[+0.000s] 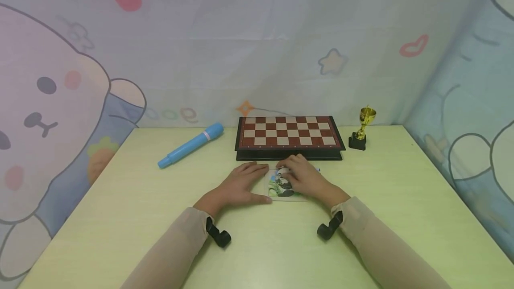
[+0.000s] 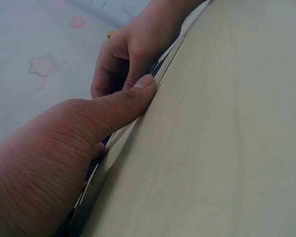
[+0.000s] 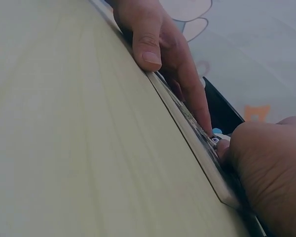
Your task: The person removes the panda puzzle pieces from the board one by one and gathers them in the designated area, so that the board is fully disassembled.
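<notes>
A small flat board with a panda picture (image 1: 286, 193) in a pale wooden frame lies on the table between the two hands. My left hand (image 1: 242, 185) steadies its left side, the thumb resting at the near left corner and the straight fingers reaching to the far edge. From the right, my right hand (image 1: 307, 177) reaches over the picture with bent fingers. Its thumb and fingers pinch a small puzzle piece (image 3: 216, 140) with an eye and some blue on it, mostly hidden by the hand. In the left wrist view, the left thumb (image 2: 145, 83) presses the frame's near edge.
Just behind the hands lies a folding chessboard (image 1: 289, 135) with a black case. A blue marker-shaped tube (image 1: 190, 146) is at the back left. A small gold trophy cup (image 1: 362, 126) on a black base stands back right, near the patterned cloth backdrop (image 1: 261, 48).
</notes>
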`<state>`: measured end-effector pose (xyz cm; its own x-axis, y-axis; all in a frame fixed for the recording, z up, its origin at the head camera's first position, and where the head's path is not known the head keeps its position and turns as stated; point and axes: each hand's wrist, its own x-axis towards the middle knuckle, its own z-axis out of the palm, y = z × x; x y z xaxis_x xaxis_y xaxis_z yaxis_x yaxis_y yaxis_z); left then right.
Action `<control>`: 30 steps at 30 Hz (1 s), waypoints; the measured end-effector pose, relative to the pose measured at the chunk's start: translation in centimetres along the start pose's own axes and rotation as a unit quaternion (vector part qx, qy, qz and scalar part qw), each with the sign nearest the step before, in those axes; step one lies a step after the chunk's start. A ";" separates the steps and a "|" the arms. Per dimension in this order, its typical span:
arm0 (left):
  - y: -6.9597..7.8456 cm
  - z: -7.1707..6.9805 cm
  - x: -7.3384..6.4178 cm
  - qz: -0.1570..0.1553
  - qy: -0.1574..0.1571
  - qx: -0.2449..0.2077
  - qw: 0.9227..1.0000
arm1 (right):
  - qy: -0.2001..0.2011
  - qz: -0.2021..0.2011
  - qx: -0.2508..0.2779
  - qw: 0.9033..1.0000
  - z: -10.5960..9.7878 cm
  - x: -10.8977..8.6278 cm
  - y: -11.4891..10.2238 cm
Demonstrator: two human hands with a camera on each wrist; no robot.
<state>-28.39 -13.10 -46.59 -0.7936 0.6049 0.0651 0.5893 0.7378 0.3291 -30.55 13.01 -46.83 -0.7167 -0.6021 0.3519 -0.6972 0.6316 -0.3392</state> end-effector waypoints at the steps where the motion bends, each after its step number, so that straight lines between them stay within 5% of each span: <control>1: 0.0 0.0 0.0 0.000 0.000 -0.001 1.000 | -0.001 0.003 0.001 1.000 0.0 0.0 0.0; 23: -0.1 -0.4 -0.1 -0.002 -0.003 0.001 1.000 | 0.009 0.040 0.044 0.998 -0.5 0.1 0.0; 30: 0.0 -0.2 0.0 0.000 -0.005 -0.001 1.000 | 0.003 0.060 0.103 0.993 -0.8 -0.2 0.5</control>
<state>-28.45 -13.17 -46.42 -0.7924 0.6075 0.0551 0.5886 0.7377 0.3307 -30.78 13.85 -46.39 -0.7957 -0.5247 0.3027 -0.5954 0.5854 -0.5503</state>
